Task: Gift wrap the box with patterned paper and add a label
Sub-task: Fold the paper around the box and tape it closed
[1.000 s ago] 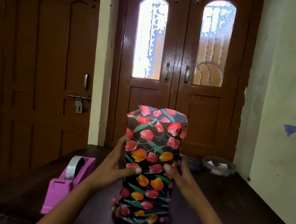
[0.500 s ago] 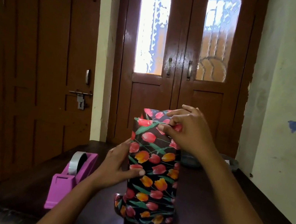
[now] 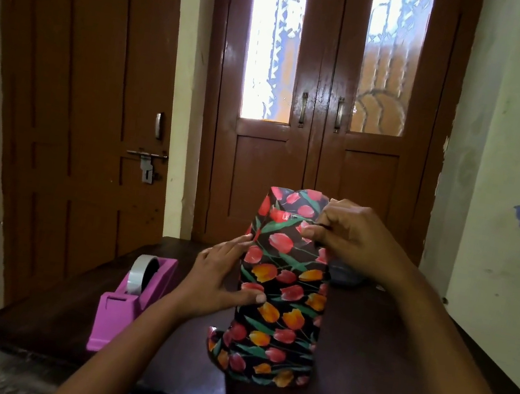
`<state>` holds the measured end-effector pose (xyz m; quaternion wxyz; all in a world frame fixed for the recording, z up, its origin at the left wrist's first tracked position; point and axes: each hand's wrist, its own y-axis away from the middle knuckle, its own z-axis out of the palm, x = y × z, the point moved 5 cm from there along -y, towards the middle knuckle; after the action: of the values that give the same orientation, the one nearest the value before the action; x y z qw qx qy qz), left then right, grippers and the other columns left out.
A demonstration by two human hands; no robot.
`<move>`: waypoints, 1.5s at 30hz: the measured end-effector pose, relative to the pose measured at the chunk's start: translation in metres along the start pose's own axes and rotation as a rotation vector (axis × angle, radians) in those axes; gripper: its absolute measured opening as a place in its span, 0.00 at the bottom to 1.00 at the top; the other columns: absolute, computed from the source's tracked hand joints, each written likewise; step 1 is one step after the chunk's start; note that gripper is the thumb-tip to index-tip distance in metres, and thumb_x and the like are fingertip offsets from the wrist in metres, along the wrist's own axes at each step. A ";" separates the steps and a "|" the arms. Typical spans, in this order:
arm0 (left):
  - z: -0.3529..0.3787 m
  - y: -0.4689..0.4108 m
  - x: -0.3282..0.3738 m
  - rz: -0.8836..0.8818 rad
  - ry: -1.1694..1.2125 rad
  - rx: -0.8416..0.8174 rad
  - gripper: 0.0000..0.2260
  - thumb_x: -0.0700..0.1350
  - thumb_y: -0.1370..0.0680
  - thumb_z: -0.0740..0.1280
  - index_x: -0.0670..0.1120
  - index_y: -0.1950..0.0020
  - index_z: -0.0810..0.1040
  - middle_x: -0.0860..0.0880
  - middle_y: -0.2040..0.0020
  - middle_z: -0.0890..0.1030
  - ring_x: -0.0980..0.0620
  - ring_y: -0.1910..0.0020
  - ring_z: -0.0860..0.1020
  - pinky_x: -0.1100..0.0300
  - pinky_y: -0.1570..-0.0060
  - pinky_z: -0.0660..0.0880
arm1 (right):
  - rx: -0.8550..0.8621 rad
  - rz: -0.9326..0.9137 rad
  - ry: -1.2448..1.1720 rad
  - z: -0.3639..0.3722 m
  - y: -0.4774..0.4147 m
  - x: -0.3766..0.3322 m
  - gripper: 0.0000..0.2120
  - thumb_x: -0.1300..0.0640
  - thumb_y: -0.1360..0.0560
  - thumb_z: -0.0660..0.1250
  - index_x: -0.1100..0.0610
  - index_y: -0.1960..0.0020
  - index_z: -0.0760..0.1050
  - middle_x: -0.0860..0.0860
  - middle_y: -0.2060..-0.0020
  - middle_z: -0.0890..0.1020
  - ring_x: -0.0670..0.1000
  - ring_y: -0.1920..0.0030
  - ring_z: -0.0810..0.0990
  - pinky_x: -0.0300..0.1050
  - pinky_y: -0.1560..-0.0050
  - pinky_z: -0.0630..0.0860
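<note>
Head camera: I'm folding the top end of the box (image 3: 281,302), upright on the table (image 3: 397,354), my left hand (image 3: 218,279) spread flat on its 9 o'clock side, my right hand (image 3: 354,239) pinching the paper (image 3: 287,211) flap at 12 o'clock; next, I judge, tape from the dispenser (image 3: 133,299) at 8 o'clock.

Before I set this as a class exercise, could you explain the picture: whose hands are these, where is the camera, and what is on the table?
There is no machine here: these are a person's two bare hands, filmed by a camera worn on the head that looks forward and down. On the dark table stands a tall box, upright, covered in tulip-patterned paper. The left hand lies flat against its left side, thumb across the front, steadying it. The right hand pinches the paper at the top. A pink tape dispenser sits to the left, apart from the box.
</note>
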<state>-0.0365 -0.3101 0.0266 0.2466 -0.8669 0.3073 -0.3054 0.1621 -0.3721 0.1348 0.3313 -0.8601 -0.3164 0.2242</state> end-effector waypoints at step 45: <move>0.008 0.006 -0.008 -0.104 0.060 -0.007 0.36 0.74 0.36 0.62 0.66 0.31 0.57 0.56 0.30 0.66 0.52 0.30 0.64 0.38 0.34 0.63 | 0.123 0.212 -0.338 0.019 -0.005 0.008 0.13 0.59 0.23 0.62 0.55 0.67 0.72 0.45 0.51 0.73 0.50 0.43 0.71 0.43 0.46 0.71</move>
<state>-0.0382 -0.3063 0.0142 0.2181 -0.8730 0.2703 -0.3425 0.1546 -0.3551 0.1244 0.2998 -0.8170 -0.2608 0.4179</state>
